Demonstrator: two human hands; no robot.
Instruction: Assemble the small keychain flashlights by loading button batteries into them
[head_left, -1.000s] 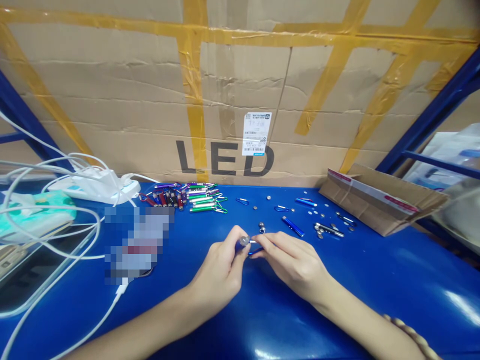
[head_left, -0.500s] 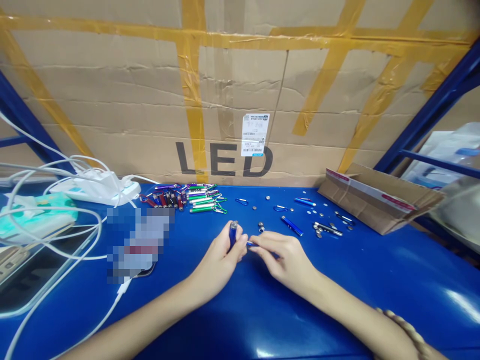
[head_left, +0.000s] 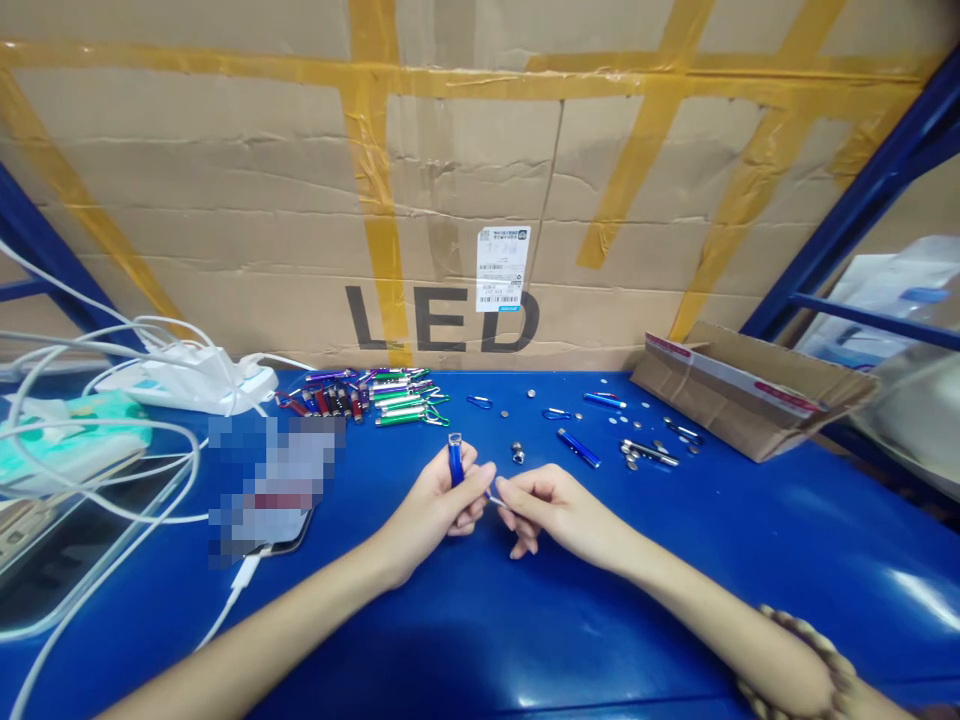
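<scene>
My left hand [head_left: 442,510] is closed around a small blue flashlight tube [head_left: 456,465], held upright with its silvery end on top. Close beside it, my right hand [head_left: 559,510] pinches a thin, pale little piece [head_left: 495,500] between thumb and forefinger; its kind cannot be made out. The left thumb tip is near that piece too. Just beyond my hands, small silvery metal parts [head_left: 517,452] lie on the blue table [head_left: 480,640]. Farther back are a blue tube [head_left: 578,448], another blue tube [head_left: 604,400] and blue carabiner clips [head_left: 480,401].
Several coloured flashlights with clips [head_left: 405,405] are piled at the back left. Button cells [head_left: 630,460] lie scattered at the right, by an open cardboard box [head_left: 750,390]. White cables [head_left: 199,450], a phone [head_left: 289,540] and a power strip [head_left: 247,385] occupy the left. A large carton [head_left: 300,200] stands behind.
The left hand has shifted slightly left and down with the blue tube. The right hand has turned, its lower fingers now hanging down, and the pinched piece shows pale instead of blue.
</scene>
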